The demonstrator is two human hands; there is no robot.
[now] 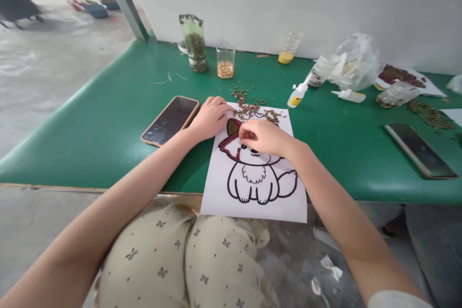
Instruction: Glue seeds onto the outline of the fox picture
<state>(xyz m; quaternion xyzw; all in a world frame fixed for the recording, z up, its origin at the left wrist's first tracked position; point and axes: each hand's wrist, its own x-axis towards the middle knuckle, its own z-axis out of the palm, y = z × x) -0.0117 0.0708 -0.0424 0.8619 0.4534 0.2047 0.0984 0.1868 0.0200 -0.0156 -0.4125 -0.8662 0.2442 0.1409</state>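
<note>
A white paper (216,192) printed with a cartoon animal in black outline lies before me, its lower edge past the table edge. Dark red beads or seeds line part of the animal's head, and brownish ones fill an ear. Over the face, my right hand (262,135) has thumb and forefinger pinched together; whatever is between them is too small to make out. My left hand (212,116) rests flat at the paper's upper left edge, fingers stretched toward a loose pile of red and green seeds (247,109). Part of the drawing's head is hidden beneath my right hand.
The green table (108,125) holds a phone (171,120) at left and another phone (420,150) at right. Toward the wall stand a green seed container (197,45) and a cup of grains (225,68). Glue bottles (298,96) and a plastic bag (357,60) are right of the paper.
</note>
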